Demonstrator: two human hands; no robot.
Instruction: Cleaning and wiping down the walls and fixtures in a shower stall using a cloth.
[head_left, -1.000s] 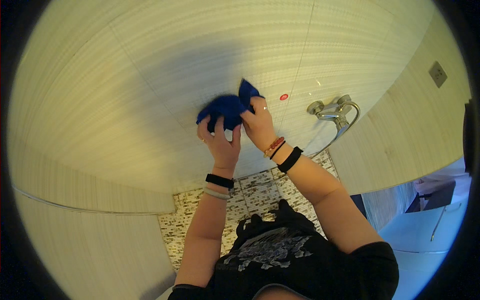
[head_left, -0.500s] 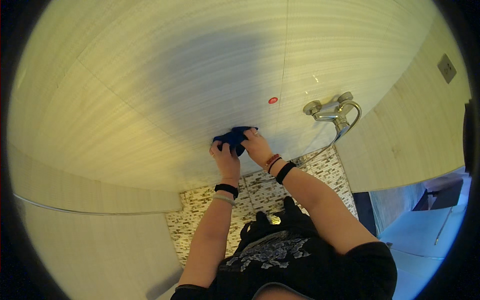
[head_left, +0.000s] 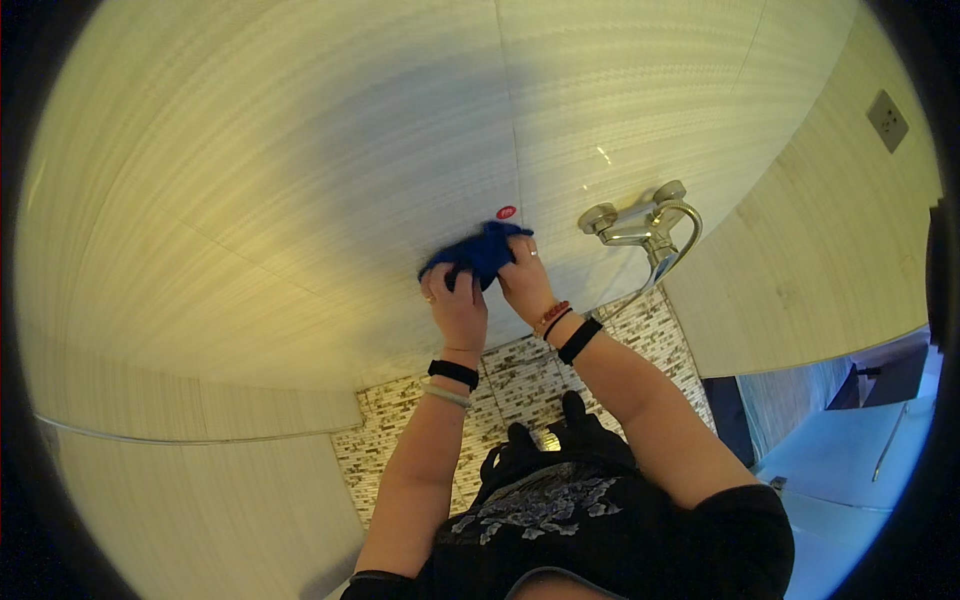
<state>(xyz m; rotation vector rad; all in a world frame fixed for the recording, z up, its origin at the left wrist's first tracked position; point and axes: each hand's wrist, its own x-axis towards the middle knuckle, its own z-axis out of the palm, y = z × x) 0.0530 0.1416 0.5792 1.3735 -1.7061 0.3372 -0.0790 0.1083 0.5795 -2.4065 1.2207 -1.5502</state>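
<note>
A dark blue cloth [head_left: 478, 254] lies bunched against the pale tiled wall [head_left: 400, 170] in front of me. My left hand [head_left: 458, 305] grips its lower left part with bent fingers. On the cloth's right end, my right hand [head_left: 525, 275] is closed with its fingers pressed to the fabric. Both palms face the wall, and the fingertips are partly hidden in the folds. Just above the cloth's right end is a small red oval sticker [head_left: 506, 212].
A chrome shower mixer [head_left: 645, 235] with a hose sticks out of the wall to the right of my hands. Farther right a socket plate [head_left: 887, 121] sits on the side wall. Below is a mosaic-tiled floor [head_left: 520, 380]; a thin metal rail [head_left: 200, 438] runs along the left.
Both hands and the cloth have slid up the wall, closer to the red sticker, and the cloth is spread a little wider. The view has shifted slightly.
</note>
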